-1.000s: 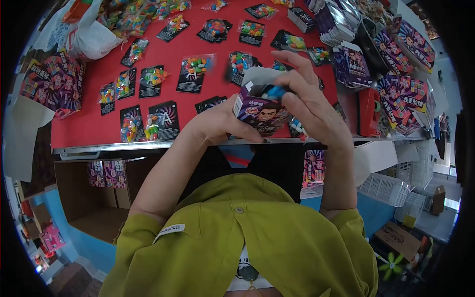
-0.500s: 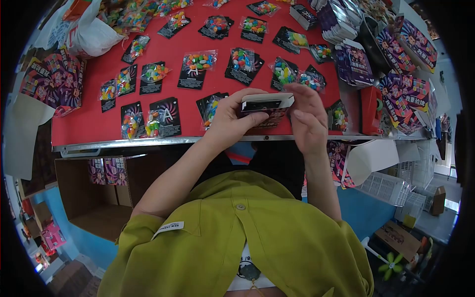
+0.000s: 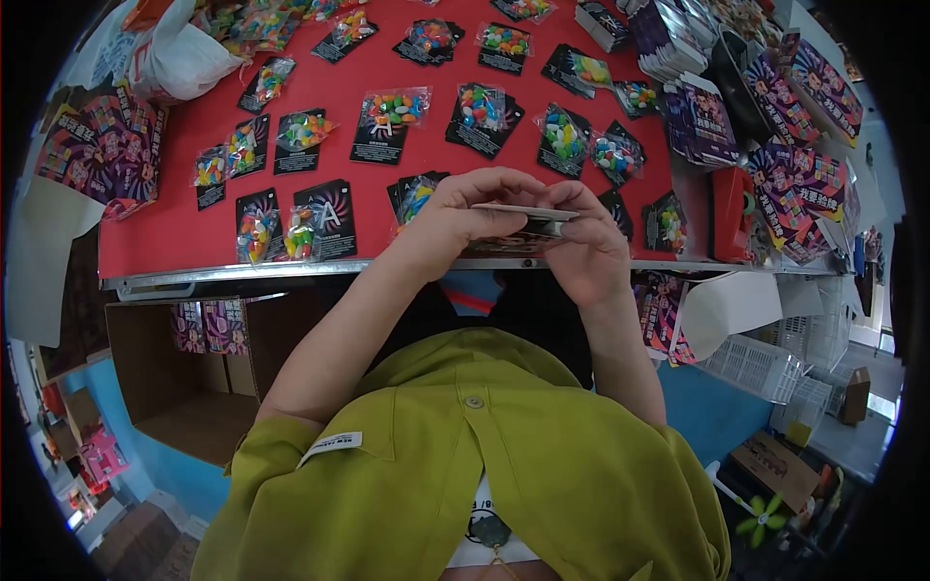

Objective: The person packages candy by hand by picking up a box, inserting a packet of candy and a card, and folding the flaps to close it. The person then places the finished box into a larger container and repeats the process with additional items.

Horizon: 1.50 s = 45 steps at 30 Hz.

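In front of my body, over the table's near edge, I hold a small printed box (image 3: 502, 240) with a pale flap along its top. My left hand (image 3: 444, 225) grips its left side, thumb across the near face. My right hand (image 3: 593, 254) has its fingers and thumb closed on the right end. What is inside the box cannot be seen. Just beyond my left hand lie black cards with a candy bag (image 3: 415, 197), partly covered by that hand. To the right rests another candy bag on black cards (image 3: 668, 225).
Black card stacks topped with candy bags (image 3: 386, 121) are spread over the red table (image 3: 203, 237). Stacked purple boxes (image 3: 702, 121) and a red tape dispenser (image 3: 728, 215) stand at the right. A white plastic bag (image 3: 179, 63) sits far left; an open cardboard box (image 3: 184, 387) is below.
My right hand has moved in from beside the box and closed on its right end. The box has tilted, so its top now appears as a thin edge.
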Tool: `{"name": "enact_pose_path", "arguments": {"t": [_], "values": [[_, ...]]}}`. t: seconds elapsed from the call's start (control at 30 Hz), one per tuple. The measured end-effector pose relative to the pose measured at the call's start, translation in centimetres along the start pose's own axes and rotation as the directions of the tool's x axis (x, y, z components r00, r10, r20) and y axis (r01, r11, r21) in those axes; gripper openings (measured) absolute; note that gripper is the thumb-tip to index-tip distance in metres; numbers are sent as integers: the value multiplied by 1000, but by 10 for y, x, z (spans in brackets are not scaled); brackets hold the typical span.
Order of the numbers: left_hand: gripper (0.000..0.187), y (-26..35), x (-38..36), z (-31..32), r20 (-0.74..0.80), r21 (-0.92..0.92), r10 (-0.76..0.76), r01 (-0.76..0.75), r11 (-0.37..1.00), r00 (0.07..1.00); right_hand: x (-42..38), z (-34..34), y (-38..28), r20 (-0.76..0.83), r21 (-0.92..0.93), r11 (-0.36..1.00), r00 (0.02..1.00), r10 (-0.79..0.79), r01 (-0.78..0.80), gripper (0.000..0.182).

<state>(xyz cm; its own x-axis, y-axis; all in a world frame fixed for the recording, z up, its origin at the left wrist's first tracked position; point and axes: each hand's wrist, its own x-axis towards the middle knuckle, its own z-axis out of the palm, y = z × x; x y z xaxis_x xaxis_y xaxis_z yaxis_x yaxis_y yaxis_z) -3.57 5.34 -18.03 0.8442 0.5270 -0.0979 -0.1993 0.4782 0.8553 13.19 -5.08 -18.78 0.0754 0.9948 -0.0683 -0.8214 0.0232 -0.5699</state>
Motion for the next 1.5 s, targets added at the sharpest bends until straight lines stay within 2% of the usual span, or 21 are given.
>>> {"name": "enact_pose_path", "arguments": {"t": [0.07,0.13,0.17,0.2,0.23,0.27,0.33,0.67,0.73,0.77,0.83,0.97,1.0,1.03,1.1,1.13,1.17,1.3,1.4,1.47,1.5], "values": [[37,2,0,-3,56,-19,-108,110,994,993,-5,6,1,-30,-14,999,999,37,-38,31],[37,6,-4,1,48,54,-31,28,998,998,-9,12,6,-33,-489,836,953,-301,247,29],[38,7,-6,2,46,126,49,-54,991,998,-7,10,5,-33,-488,837,953,-300,247,29],[38,7,-7,-3,45,126,49,-54,991,998,-5,6,0,325,-825,291,828,-457,484,29],[39,6,-7,-11,217,640,368,-416,646,904,-4,2,-3,676,-734,-383,657,-333,561,29],[41,6,-7,-16,519,817,475,-576,-31,711,-7,-2,-6,676,-734,-384,657,-332,561,29],[43,7,-15,-9,506,827,468,-562,-24,724,-13,-6,-7,768,-570,-611,620,-160,550,33],[31,8,-15,-4,274,764,447,-475,436,851,-9,17,-15,519,-855,-207,803,-295,476,22],[28,12,-15,-2,263,790,439,-453,414,859,-8,16,-13,322,-914,139,889,-324,382,16],[25,13,-14,-1,247,815,431,-426,392,868,-8,17,-12,323,-914,137,889,-325,382,16],[24,13,-14,-1,237,806,427,-422,415,873,-9,19,-9,167,-864,412,937,-308,290,13],[21,16,-13,-1,193,755,393,-392,525,899,-7,16,-7,209,-863,371,911,-356,343,14],[21,14,-13,-1,193,756,393,-392,525,899,-7,15,-10,340,-898,151,869,-359,414,16],[24,11,-15,-2,207,784,420,-407,470,884,-7,14,-13,466,-880,-75,821,-330,469,19],[27,10,-19,-1,224,810,445,-420,410,867,-11,16,-16,498,-867,-148,809,-311,476,22],[32,12,-22,1,331,877,493,-456,155,805,-12,16,-16,527,-849,-220,800,-288,481,26],[37,12,-25,3,447,882,506,-459,-110,737,-12,16,-14,527,-849,-221,800,-288,480,26],[47,1,-27,5,454,891,501,-395,-226,737,-6,12,-5,654,-756,-324,677,-338,568,29],[54,-7,-24,19,534,831,473,-335,-443,700,-7,8,-5,607,-794,-257,713,-349,550,27],[53,-13,-14,23,489,869,528,-335,-364,694,-7,8,-16,530,-848,-156,801,-277,507,30],[52,-18,-10,22,429,903,567,-326,-279,704,-6,5,-27,497,-864,-257,811,-309,432,30]]}}
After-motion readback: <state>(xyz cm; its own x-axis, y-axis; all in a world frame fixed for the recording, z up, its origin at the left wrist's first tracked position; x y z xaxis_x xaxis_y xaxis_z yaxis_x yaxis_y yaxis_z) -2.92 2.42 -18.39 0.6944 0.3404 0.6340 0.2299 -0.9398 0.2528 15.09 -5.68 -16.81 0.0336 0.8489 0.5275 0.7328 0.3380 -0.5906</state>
